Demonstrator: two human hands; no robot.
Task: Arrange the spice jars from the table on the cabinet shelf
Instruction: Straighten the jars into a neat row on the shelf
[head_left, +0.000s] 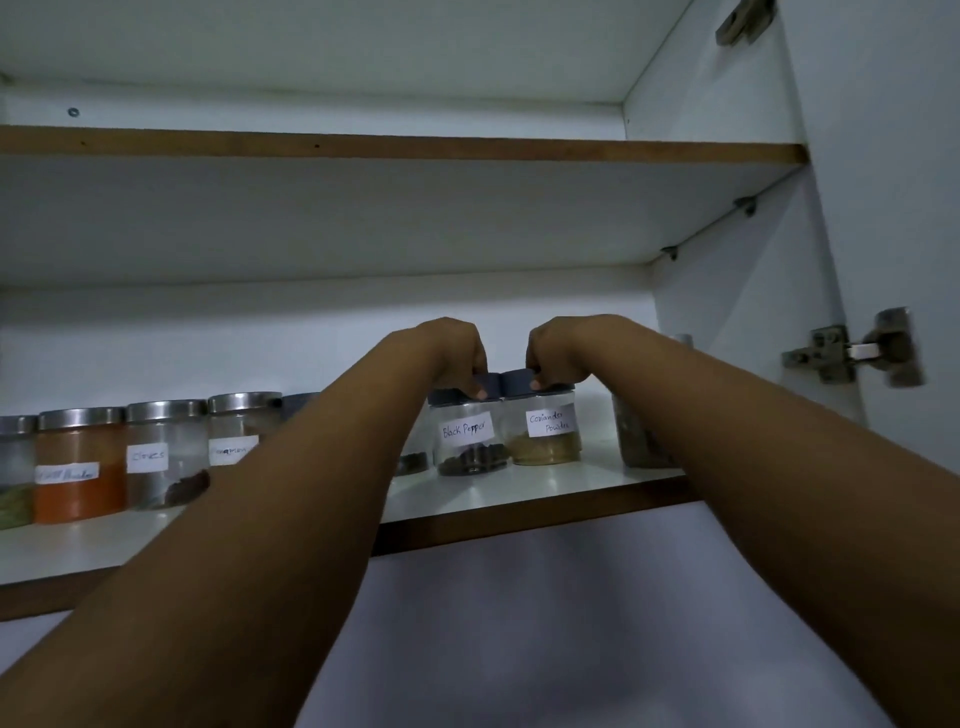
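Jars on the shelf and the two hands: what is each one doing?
Black Pepper jar: upright, lid on, held at the lid.
Coriander Powder jar: upright, lid on, touching the pepper jar.
Cloves jar: upright, lid on.
Left hand: grip closed on the pepper lid.
Right hand: grip closed on the coriander lid.

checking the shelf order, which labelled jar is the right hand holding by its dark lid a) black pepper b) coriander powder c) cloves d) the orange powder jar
b: the right hand pinches the dark lid of the clear jar labelled coriander powder, while the left hand holds the black pepper jar beside it on the white cabinet shelf.
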